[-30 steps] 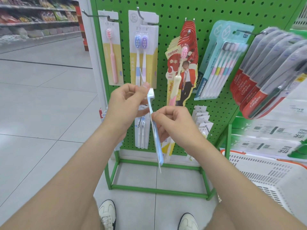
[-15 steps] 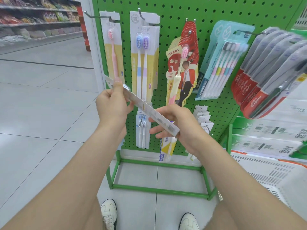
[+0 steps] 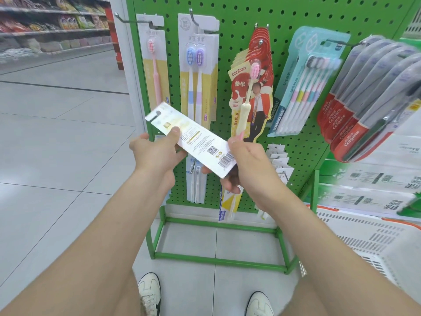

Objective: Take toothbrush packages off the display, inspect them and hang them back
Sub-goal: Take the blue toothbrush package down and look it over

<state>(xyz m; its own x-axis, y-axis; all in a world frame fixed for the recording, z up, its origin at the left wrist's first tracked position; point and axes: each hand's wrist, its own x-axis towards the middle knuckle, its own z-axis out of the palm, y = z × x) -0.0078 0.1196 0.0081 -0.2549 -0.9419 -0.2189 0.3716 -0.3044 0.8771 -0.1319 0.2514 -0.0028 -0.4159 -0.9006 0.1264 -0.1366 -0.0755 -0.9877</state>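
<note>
Both hands, left hand [image 3: 157, 153] and right hand [image 3: 248, 160], hold one toothbrush package [image 3: 193, 137] (back side up), tilted from 10 to 4 o'clock.

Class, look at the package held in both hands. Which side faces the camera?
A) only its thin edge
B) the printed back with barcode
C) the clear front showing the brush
B: the package, gripped by the left hand and right hand, shows a white back with barcode and QR code.

The toothbrush package [image 3: 193, 139] shows a matt white printed card back. The pegboard [image 3: 296, 17] is green painted metal. The floor [image 3: 57, 144] is smooth, glossy tile.
</note>
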